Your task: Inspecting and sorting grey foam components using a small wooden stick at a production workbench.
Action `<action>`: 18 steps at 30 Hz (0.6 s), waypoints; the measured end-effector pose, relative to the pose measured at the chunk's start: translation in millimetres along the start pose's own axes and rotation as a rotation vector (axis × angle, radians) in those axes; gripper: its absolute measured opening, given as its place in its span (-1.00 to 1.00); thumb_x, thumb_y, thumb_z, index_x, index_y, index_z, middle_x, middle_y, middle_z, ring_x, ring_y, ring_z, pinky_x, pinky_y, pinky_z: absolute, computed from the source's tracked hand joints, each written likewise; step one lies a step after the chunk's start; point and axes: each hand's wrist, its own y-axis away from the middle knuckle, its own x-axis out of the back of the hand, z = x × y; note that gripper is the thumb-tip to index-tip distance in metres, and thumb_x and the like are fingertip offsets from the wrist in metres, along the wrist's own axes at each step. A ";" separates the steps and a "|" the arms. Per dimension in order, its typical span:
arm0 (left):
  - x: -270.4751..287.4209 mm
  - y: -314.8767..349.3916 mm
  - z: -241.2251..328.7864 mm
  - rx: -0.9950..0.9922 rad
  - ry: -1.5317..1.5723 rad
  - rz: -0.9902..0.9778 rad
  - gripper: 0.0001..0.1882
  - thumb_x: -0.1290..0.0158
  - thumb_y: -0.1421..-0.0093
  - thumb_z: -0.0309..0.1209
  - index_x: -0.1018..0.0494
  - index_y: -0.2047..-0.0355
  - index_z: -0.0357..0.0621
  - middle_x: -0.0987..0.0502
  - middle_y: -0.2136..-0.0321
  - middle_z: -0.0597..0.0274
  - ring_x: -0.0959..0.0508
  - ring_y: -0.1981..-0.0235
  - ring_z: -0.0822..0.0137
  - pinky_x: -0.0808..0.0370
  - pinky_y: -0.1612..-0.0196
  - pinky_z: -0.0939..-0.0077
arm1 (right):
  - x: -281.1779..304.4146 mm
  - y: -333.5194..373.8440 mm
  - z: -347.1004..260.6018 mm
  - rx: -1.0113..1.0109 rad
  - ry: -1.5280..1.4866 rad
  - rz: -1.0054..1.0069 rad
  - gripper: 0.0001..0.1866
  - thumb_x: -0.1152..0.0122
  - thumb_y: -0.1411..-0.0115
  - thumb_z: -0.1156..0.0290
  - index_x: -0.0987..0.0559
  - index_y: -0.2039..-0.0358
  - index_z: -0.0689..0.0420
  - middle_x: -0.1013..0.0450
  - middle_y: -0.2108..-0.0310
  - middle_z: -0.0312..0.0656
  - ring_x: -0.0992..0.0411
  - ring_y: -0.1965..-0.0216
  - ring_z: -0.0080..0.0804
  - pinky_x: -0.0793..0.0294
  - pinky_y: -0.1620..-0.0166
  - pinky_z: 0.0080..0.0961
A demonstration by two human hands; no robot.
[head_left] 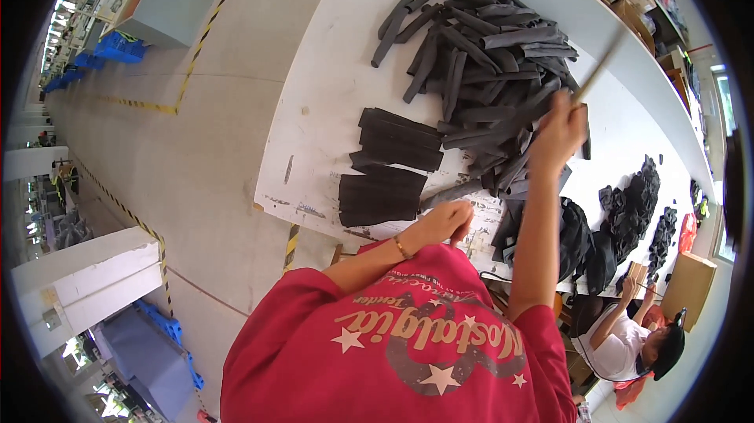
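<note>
Gripping blurred stick [603,63] in right hand [559,131] at one o'clock, beside dark strip pile [471,47] near twelve; left hand [446,223] curled, close in, whether holding anything we can't tell; we'd best guide stick lightly, clear of neat dark rows [382,197] toward eleven.

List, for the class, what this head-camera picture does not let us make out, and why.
All in the head view:
- Thin stick: blurred, and its lower end is hidden by the right hand gripping it.
- Left hand: its curled fingers hide the palm, so whether it holds anything is unclear.
- Pile of dark strips: upper pieces cover the lower ones, so no full count.
- Co-worker's hands: too small to tell what they hold.
</note>
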 end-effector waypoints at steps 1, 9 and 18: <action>5.8 7.1 -13.2 0.052 -0.175 0.010 -0.67 0.22 -0.35 -0.26 -0.30 0.49 -0.21 -0.41 0.65 0.29 -0.40 0.72 0.49 -0.44 0.59 0.57 | 3.8 -34.6 0.1 -0.002 -0.196 0.020 -0.73 -0.15 -0.23 0.27 -0.41 0.53 0.15 -0.19 0.73 -0.43 -0.11 0.71 -0.72 -0.03 0.65 -0.65; 130.8 -52.9 -13.2 -0.444 -1.452 0.473 -0.78 -0.24 0.13 -0.46 -0.49 0.41 -0.08 -0.43 0.42 0.24 -0.45 0.30 0.16 -0.42 0.26 0.31 | 48.5 0.2 39.1 0.079 0.167 -0.502 -0.77 0.10 -0.35 0.38 -0.38 0.09 0.25 -0.31 0.51 -0.30 -0.27 0.48 -0.59 -0.30 0.37 -0.64; 145.1 -56.5 18.3 -0.349 -1.180 0.354 -0.84 -0.26 0.15 -0.48 -0.53 0.51 -0.15 -0.48 0.47 0.29 -0.44 0.33 0.24 -0.42 0.21 0.40 | 148.5 65.3 87.4 0.022 0.566 -0.973 -0.88 -0.10 -0.17 0.45 -0.52 0.29 0.17 -0.40 0.63 -0.03 -0.44 0.57 -0.11 -0.40 0.45 -0.37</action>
